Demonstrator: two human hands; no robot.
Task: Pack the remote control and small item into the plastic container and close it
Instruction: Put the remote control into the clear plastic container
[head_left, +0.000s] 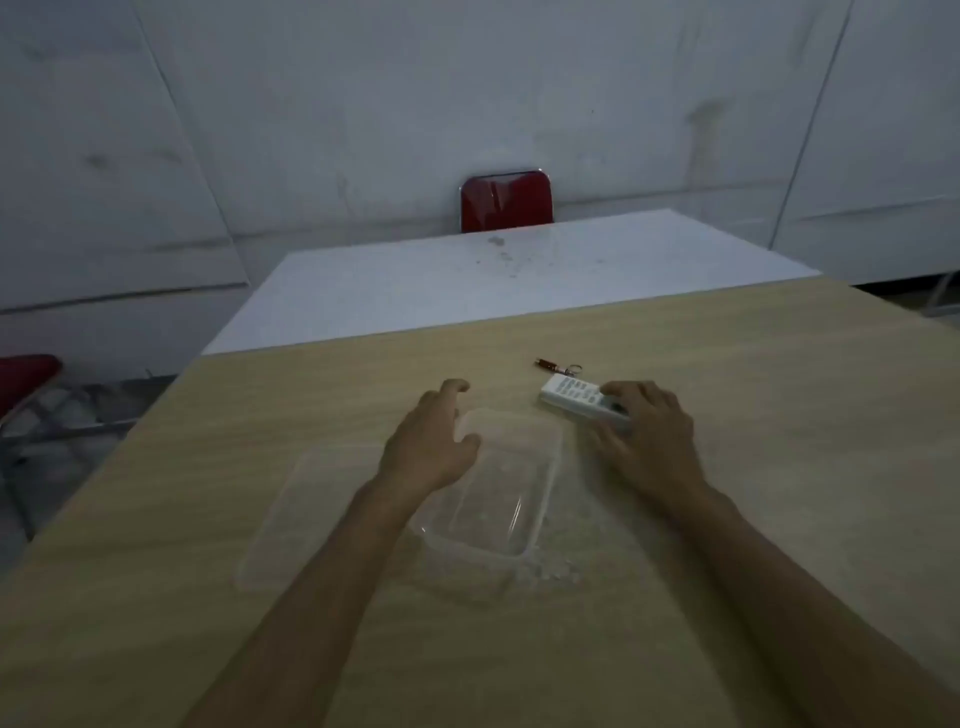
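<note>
Wooden table (753, 467) in dim room, clear open container (498, 499) lying empty, left hand (431, 441) hovering spread, right hand (649, 431) closing on white remote control (571, 397), small item (558, 365) lying farther back.

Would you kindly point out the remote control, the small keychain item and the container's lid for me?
remote control (571, 396): head view, on its button face, left of the right hand.
small keychain item (558, 366): head view, on its body.
lid (306, 512): head view, on its clear flat panel.
</note>
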